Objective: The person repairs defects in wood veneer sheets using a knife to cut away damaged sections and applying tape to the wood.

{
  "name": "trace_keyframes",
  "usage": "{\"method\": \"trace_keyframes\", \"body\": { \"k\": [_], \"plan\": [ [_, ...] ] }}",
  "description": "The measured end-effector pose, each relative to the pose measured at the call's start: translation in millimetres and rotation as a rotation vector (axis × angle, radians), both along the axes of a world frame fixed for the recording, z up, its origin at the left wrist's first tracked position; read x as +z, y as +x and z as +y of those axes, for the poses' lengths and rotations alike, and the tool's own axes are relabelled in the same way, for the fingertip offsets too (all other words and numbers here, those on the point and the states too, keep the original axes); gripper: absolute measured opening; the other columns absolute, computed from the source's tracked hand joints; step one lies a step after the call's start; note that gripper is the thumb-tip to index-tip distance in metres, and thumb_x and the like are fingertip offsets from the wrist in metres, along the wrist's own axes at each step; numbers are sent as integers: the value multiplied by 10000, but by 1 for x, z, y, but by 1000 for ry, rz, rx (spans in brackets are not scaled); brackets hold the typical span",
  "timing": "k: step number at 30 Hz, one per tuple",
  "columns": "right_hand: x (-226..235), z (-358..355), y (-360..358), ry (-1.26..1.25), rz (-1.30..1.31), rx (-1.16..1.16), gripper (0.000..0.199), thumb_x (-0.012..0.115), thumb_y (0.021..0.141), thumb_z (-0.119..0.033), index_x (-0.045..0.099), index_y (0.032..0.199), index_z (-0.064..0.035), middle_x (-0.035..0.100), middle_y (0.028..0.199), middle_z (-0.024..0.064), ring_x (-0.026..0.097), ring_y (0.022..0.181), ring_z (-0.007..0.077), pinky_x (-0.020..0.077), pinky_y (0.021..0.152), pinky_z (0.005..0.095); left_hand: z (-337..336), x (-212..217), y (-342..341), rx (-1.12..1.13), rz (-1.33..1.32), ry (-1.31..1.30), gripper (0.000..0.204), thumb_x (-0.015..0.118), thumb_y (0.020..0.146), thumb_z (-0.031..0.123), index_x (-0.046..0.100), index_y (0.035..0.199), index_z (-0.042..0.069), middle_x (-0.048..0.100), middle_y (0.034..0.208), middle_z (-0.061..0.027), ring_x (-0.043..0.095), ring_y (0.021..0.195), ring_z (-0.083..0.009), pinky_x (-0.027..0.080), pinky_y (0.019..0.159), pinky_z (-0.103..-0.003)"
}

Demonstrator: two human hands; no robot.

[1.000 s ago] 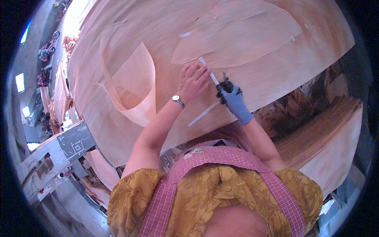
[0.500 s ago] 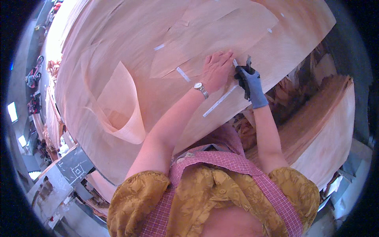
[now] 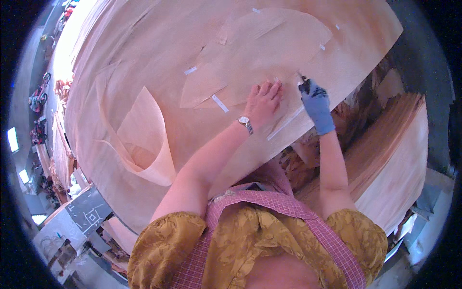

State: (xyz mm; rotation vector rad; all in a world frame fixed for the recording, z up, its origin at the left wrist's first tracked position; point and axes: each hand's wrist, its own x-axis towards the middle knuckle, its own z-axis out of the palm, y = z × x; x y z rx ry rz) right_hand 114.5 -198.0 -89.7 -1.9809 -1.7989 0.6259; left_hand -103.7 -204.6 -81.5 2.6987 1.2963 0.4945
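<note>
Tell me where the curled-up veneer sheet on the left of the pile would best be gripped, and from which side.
Probably at the raised, free edge of the curled veneer sheet, coming from the person's left. That flap stands up off the veneer pile, so fingers could close on both faces there; the rest lies flat with no gap beneath. Both hands are busy elsewhere: the left hand presses flat, the gloved right hand holds a small tool.

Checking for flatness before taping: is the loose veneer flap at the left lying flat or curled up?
Curled up. The veneer flap lifts off the big veneer sheet in a cone-like curve, its edge standing free, away from the left hand.
</note>
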Motion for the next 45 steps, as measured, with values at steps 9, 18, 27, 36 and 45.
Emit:
{"method": "trace_keyframes", "body": {
  "k": [9,18,27,36,45],
  "plan": [
    [32,188,-26,-275,698,34,249,652,905,-293,666,1037,-82,689,775,32,504,559,58,377,490,215,109,18,-7,412,-323,-145,601,574,837,119,407,1412,72,565,1265,-83,495,1163,-295,380,948,-445],
    [-9,212,1,159,-142,306,194,658,879,-226,666,882,-33,672,714,99,662,609,170,506,546,310,163,-5,23,175,19,-69,533,556,903,341,467,1414,223,437,1457,-78,418,1304,-297,312,1029,-533],
    [117,110,-51,-240,756,6,161,633,899,-217,674,929,-65,660,685,34,486,475,61,379,449,221,165,-4,19,208,32,-175,502,596,860,338,526,1356,297,469,1417,-42,402,1293,-280,307,1004,-545],
    [175,-13,-204,-243,745,432,351,787,804,-203,588,1040,-35,669,902,29,619,765,109,502,643,268,164,9,-65,490,-247,-89,556,535,910,183,404,1451,182,458,1443,-112,449,1303,-320,333,1069,-516],
    [21,108,-4,363,-553,-33,419,471,970,-142,474,1361,10,488,1395,237,480,1295,356,377,1084,439,104,-8,-276,1022,7,-89,755,507,907,506,232,1533,184,189,1599,-111,83,1491,-312,80,1185,-525]
  ]
}}
